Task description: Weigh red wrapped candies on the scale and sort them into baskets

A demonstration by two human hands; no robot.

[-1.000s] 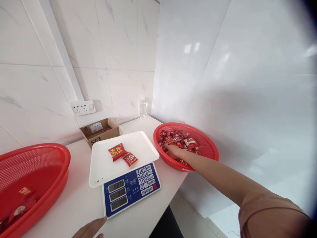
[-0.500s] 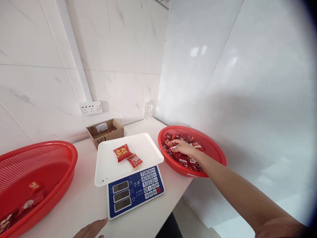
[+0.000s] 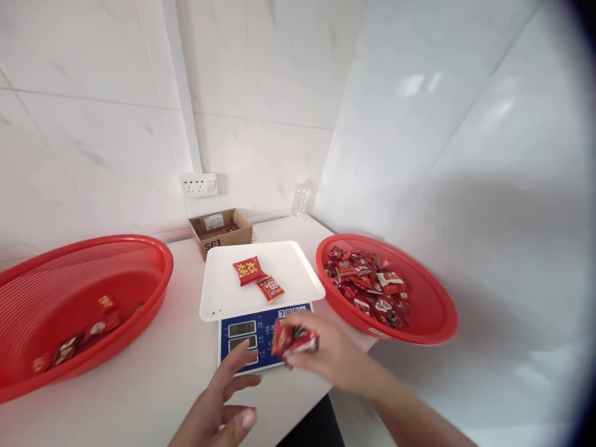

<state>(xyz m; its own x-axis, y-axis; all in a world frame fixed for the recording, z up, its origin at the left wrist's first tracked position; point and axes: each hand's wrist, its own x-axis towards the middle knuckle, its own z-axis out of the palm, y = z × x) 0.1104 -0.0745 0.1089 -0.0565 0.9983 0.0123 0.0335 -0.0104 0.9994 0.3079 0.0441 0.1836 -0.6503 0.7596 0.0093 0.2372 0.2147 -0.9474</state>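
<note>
Red snack packets [image 3: 294,340] are gripped in my right hand [image 3: 328,351], held over the keypad of a blue digital scale [image 3: 226,341]; motion blurs them. My left hand [image 3: 223,397] is at the scale's front edge, fingers apart and holding nothing. On the scale's white tray [image 3: 298,264] lie two red packets, a larger one with yellow lettering [image 3: 249,270] and a smaller one [image 3: 270,288]. To the right, a red plastic basket [image 3: 433,310] holds a heap of similar packets [image 3: 367,279].
Another red basket [image 3: 139,248] stands at left with several packets [image 3: 100,326] at its bottom. A cardboard box [image 3: 228,239] sits behind the scale, and a clear plastic bottle [image 3: 300,198] is in the corner. Walls bound the table behind and to the right.
My right hand has come out of the right basket and over the scale with packets in it. My left hand has risen further into view. The camera view has shifted.
</note>
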